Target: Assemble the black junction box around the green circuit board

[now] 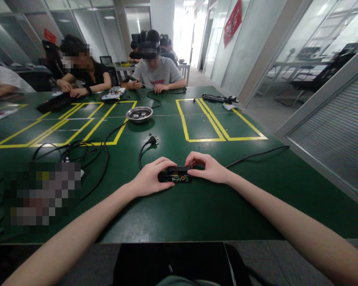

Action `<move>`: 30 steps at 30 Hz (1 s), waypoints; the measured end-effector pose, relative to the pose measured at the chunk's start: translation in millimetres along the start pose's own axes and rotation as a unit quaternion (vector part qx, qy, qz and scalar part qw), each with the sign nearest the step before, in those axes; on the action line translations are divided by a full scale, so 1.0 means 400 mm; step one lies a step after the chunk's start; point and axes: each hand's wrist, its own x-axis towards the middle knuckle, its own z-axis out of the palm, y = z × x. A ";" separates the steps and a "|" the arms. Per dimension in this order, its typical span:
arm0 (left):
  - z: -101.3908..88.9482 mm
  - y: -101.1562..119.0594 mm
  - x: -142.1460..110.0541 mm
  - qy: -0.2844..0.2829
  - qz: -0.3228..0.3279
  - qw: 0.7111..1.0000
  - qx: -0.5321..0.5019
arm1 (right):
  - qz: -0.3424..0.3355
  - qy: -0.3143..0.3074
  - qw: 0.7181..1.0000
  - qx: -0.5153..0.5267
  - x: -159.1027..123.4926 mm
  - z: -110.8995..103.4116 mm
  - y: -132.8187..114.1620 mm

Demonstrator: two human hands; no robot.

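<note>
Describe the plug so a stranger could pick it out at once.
On the green table, look between the metal bowl and the left hand. The plug is small and black, its own cable curving back toward that hand. Prongs pointing right set it apart from the long, loose black cable to its left.

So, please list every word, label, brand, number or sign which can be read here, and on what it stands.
"assup", grey shirt; its first letter is unclear.
Large red banner and small red sign: too blurred to read.
Circuit board: any print is too small.
</note>
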 end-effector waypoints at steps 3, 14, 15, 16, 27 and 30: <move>-0.001 0.002 0.001 -0.002 0.004 1.000 0.004 | -0.035 -0.002 0.999 -0.031 -0.002 -0.002 -0.005; 0.001 0.001 0.002 0.004 0.030 1.000 0.000 | -0.094 -0.036 0.985 -0.137 -0.010 -0.002 -0.018; 0.001 -0.001 0.001 0.005 0.031 0.999 0.000 | -0.096 -0.038 0.985 -0.141 -0.011 -0.001 -0.017; 0.001 -0.002 0.001 0.005 0.031 1.000 -0.002 | -0.097 -0.039 0.984 -0.145 -0.012 0.000 -0.016; 0.000 -0.002 0.005 0.010 0.038 0.999 -0.022 | -0.100 -0.081 0.967 -0.218 -0.010 0.008 -0.004; 0.001 -0.003 0.004 0.010 0.031 0.999 -0.015 | -0.103 -0.075 0.958 -0.256 -0.010 0.014 -0.002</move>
